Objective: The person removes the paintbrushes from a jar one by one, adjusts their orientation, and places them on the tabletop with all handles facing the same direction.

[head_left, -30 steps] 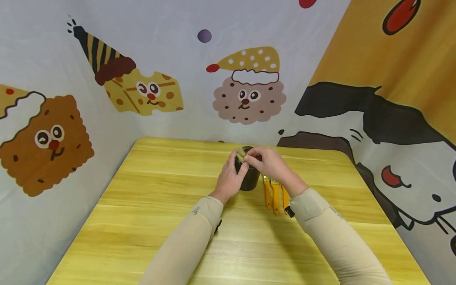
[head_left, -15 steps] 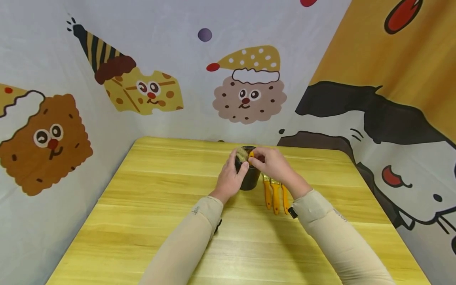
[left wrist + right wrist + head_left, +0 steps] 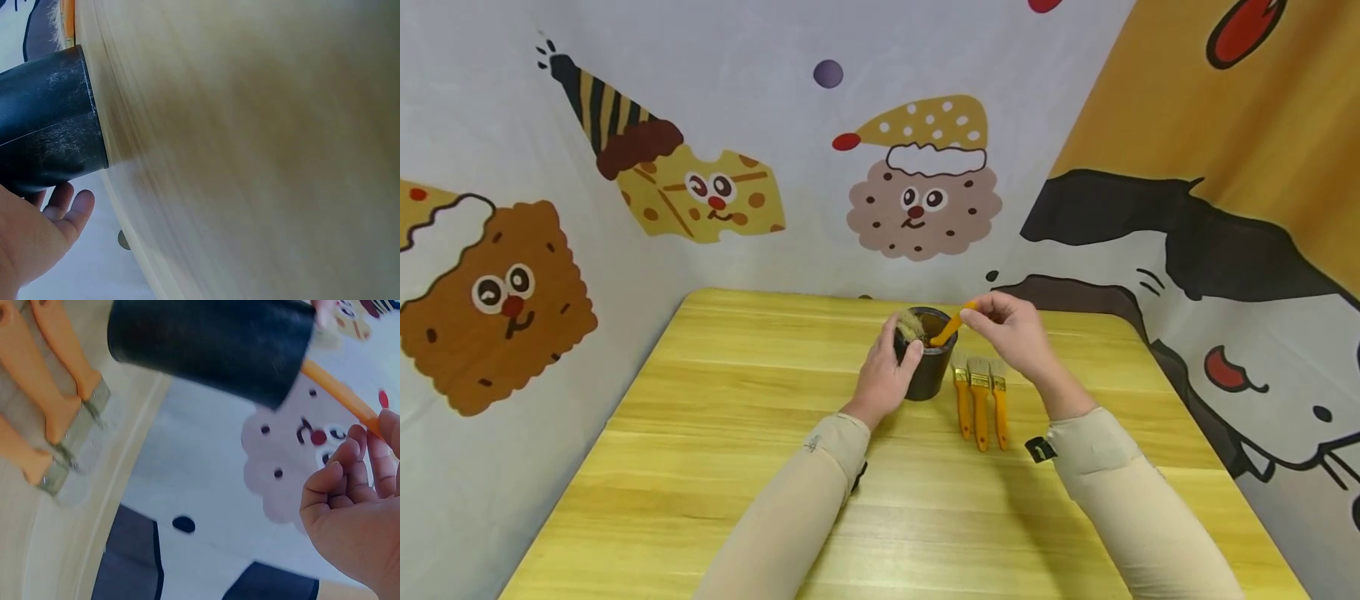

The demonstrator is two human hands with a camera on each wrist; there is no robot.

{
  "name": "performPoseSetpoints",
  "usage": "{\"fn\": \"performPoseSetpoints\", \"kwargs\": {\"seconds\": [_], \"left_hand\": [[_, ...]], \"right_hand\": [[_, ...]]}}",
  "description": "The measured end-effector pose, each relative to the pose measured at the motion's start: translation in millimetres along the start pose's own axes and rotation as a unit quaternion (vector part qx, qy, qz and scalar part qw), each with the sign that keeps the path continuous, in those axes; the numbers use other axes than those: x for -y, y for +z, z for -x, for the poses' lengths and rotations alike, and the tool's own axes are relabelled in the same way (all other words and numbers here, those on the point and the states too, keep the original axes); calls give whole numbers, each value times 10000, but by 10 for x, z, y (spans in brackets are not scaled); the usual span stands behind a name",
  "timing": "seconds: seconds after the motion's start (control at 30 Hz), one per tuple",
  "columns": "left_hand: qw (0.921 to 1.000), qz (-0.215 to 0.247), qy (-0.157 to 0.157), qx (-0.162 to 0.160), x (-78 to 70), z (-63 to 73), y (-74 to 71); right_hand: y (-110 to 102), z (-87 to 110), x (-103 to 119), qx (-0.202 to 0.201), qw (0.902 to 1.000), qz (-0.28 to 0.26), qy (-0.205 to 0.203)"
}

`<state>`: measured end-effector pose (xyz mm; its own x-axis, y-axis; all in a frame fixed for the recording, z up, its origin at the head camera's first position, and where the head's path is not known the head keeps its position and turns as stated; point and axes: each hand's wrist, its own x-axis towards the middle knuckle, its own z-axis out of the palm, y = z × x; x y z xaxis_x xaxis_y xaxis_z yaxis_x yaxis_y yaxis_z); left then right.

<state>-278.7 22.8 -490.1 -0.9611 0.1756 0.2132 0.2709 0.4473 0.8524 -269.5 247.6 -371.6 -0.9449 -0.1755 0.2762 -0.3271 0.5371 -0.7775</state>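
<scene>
A black cup (image 3: 927,379) stands upright toward the back of the table, and my left hand (image 3: 880,375) grips its left side, thumb in front. Pale bristles (image 3: 910,323) of a brush stick up at the rim beside those fingers. In the left wrist view the left hand (image 3: 37,231) lies along the cup's wall (image 3: 50,119). Between thumb and fingertips, my right hand (image 3: 1018,333) pinches the end of an orange paintbrush handle (image 3: 951,329). That handle slants over the right rim; its lower part is hidden in the cup. The right wrist view shows the pinched handle (image 3: 340,394) too.
Three orange-handled paintbrushes (image 3: 980,408) lie side by side on the wooden table (image 3: 737,467), right of the cup, bristles pointing away. A printed cartoon cloth (image 3: 760,100) hangs right behind the table's back edge.
My right hand has drawn back to the right and slightly up from the cup's mouth, so the orange handle now shows, tilted outward. My left hand keeps its place on the cup.
</scene>
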Motion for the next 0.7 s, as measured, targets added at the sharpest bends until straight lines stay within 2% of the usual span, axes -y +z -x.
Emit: {"fn": "performPoseSetpoints", "kwargs": {"seconds": [0.2, 0.43, 0.6, 0.7], "left_hand": [[10000, -29, -6, 93, -30, 7, -1], [10000, -74, 61, 11, -32, 22, 39], [9998, -70, -151, 74, -43, 57, 42], [9998, -27, -173, 103, -62, 73, 36]], "right_hand": [[-274, 100, -51, -621, 9964, -512, 269], [-489, 196, -156, -1241, 9873, -914, 392], [-616, 242, -191, -1531, 9841, -804, 406], [-694, 270, -205, -1671, 9825, -698, 439]]}}
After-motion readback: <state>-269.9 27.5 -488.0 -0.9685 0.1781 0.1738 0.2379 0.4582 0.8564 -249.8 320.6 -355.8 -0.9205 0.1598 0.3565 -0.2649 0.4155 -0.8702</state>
